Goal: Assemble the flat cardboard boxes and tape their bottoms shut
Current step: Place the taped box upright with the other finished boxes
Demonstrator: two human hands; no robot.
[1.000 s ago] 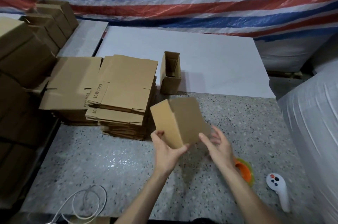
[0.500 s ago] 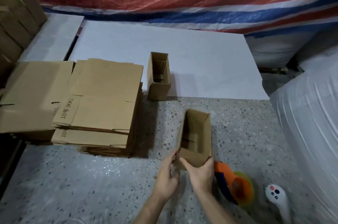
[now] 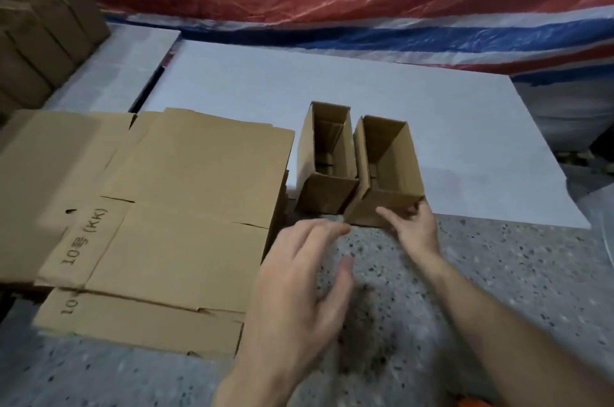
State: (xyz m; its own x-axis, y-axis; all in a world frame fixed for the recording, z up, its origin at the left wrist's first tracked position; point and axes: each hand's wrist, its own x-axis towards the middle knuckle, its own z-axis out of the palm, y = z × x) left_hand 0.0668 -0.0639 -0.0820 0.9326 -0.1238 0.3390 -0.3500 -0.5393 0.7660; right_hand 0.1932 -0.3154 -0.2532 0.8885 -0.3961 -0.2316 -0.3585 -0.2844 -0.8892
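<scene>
- As I look down from the head view, I count two assembled boxes: the left box and the right box, side by side and touching at their near ends.
- Two piles of flats lie left of them: the flat stack just beside the left box, and a second flat pile further left, partly under the first.
- More folded brown boxes are stacked at the far left; I cannot count them.
- Both assembled boxes stand on their bottoms with their open tops up, at the near edge of the white board, where it meets the speckled table.
- Each long axis runs away from me toward the striped tarp; the right box is skewed a little, its near end swung left against its neighbour.
- They are plain brown corrugated card, narrow and deep, with shadowed insides.
- The top flat is printed "10" and "(KK)" along its near left flap.
- My right hand rests against the right box's near end wall, index finger stretched across it, not wrapped round anything.
- My left hand hovers over the table with fingers loose and spread, holding nothing.
</scene>
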